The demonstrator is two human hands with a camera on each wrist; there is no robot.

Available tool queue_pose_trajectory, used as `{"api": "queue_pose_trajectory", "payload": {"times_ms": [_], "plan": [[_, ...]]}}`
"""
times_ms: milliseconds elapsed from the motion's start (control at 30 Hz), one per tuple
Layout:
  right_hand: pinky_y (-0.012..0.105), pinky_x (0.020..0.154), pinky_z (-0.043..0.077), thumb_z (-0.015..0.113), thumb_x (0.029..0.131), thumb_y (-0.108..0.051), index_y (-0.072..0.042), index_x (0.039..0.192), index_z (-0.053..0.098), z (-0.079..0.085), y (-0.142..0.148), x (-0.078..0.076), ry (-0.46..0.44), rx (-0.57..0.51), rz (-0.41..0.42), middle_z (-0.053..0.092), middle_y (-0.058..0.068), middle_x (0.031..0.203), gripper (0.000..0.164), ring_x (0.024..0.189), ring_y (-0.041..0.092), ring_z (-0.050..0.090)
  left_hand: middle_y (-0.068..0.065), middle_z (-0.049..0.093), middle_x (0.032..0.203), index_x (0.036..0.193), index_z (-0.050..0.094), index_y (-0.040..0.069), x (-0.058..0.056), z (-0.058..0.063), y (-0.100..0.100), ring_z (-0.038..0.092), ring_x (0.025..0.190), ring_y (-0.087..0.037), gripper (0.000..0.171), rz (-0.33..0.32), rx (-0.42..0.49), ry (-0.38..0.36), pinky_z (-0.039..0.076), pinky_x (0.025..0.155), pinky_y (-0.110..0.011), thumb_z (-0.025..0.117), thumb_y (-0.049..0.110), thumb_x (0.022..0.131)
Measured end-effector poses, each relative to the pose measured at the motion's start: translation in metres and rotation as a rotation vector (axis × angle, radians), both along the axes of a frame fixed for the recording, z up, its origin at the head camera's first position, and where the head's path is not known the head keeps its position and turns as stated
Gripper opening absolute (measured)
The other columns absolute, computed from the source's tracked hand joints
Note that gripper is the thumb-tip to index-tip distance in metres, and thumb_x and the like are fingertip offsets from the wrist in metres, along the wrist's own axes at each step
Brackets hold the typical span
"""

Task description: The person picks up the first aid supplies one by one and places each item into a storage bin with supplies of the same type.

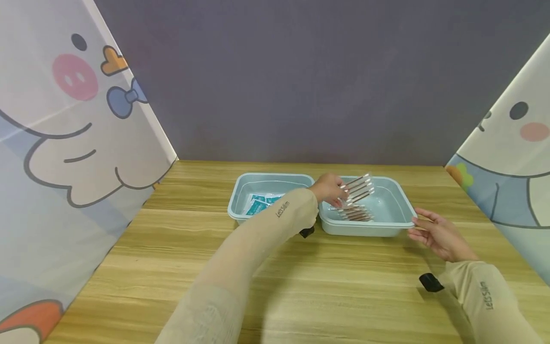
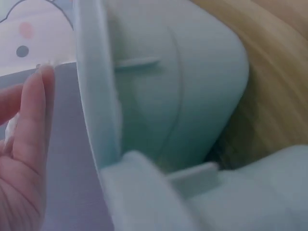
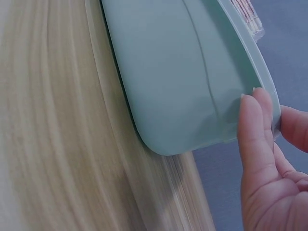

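My left hand pinches a clear-wrapped strip of cotton swabs with brown stems, held tilted above the right-hand pale blue plastic bin. More wrapped swabs lie inside that bin, toward its left end. At the bin's front right corner my right hand grips the rim. In the right wrist view, its fingers lie against the outer wall and the thumb is at the rim. The left wrist view shows the left hand beyond the bin rims; the strip is mostly hidden there.
A second pale blue bin stands close on the left, with several teal and white packets in it, partly behind my left sleeve. Both bins rest on a wooden table. A grey panel rises behind, with cartoon-printed panels on either side.
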State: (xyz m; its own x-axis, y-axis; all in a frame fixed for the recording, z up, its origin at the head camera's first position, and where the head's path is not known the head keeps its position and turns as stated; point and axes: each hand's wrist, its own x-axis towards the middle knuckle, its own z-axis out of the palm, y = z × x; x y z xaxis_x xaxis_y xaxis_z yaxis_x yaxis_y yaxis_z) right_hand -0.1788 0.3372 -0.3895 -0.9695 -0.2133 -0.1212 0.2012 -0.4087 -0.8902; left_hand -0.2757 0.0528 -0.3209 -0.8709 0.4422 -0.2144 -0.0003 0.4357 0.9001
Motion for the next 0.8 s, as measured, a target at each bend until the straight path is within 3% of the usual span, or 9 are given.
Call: {"api": "queue_pose_trajectory", "payload": {"times_ms": [67,167,333,533,667,733,800], "plan": [[0.03,0.07,0.059,0.051,0.097,0.001,-0.022,0.102,0.067,0.001,0.0,0.0,0.005,0.004,0.002,0.063,0.009,0.09,0.028,0.074,0.021,0.069,-0.014,0.064,0.074,0.079,0.06,-0.004,0.001,0.0,-0.002,0.065,0.063,-0.03,0.012,-0.006,0.018,-0.032,0.057,0.078,-0.048,0.064,-0.001,0.09],[0.03,0.07,0.059,0.051,0.097,0.001,-0.022,0.102,0.067,0.003,-0.001,0.0,0.006,0.006,0.005,0.063,0.009,0.09,0.028,0.074,0.021,0.069,-0.008,0.06,0.064,0.075,0.057,0.0,0.004,-0.001,-0.003,0.059,0.053,-0.019,0.017,-0.003,-0.015,-0.023,0.057,0.077,-0.046,0.063,0.001,0.091],[0.03,0.071,0.059,0.049,0.098,0.002,-0.021,0.102,0.067,0.003,-0.004,0.0,-0.001,0.01,0.013,0.062,0.01,0.089,0.029,0.074,0.021,0.069,-0.007,0.058,0.063,0.081,0.057,0.0,0.007,-0.004,0.001,0.057,0.052,-0.016,0.013,0.014,-0.094,0.002,0.059,0.072,-0.039,0.061,0.003,0.093],[0.03,0.07,0.059,0.048,0.098,0.003,-0.019,0.101,0.066,0.003,-0.003,0.003,0.004,-0.015,0.01,0.063,0.01,0.089,0.029,0.073,0.021,0.069,-0.01,0.061,0.066,0.095,0.062,-0.005,0.012,-0.007,0.014,0.059,0.052,-0.018,0.009,0.033,-0.055,0.009,0.058,0.074,-0.041,0.061,0.004,0.094],[0.029,0.069,0.059,0.048,0.098,0.003,-0.018,0.102,0.067,0.004,-0.004,0.004,0.006,-0.02,0.014,0.065,0.01,0.088,0.029,0.073,0.02,0.07,-0.015,0.067,0.086,0.112,0.061,-0.004,0.01,-0.006,0.017,0.067,0.066,-0.024,0.021,0.07,-0.038,0.03,0.058,0.076,-0.039,0.061,0.007,0.094],[0.029,0.069,0.059,0.047,0.098,0.003,-0.018,0.101,0.068,0.005,-0.004,0.005,0.002,-0.019,0.012,0.065,0.01,0.087,0.03,0.073,0.02,0.07,-0.014,0.066,0.11,0.124,0.059,0.001,0.008,-0.005,0.016,0.067,0.089,-0.025,0.032,0.071,-0.09,0.063,0.056,0.084,-0.037,0.062,0.013,0.095],[0.029,0.069,0.059,0.046,0.099,0.003,-0.018,0.101,0.067,0.006,-0.004,0.005,0.006,-0.02,0.012,0.064,0.01,0.088,0.03,0.073,0.02,0.07,-0.01,0.056,0.131,0.135,0.053,0.006,0.006,-0.002,0.012,0.059,0.112,-0.025,0.043,0.061,-0.138,0.093,0.05,0.094,-0.036,0.062,0.019,0.095]]}}
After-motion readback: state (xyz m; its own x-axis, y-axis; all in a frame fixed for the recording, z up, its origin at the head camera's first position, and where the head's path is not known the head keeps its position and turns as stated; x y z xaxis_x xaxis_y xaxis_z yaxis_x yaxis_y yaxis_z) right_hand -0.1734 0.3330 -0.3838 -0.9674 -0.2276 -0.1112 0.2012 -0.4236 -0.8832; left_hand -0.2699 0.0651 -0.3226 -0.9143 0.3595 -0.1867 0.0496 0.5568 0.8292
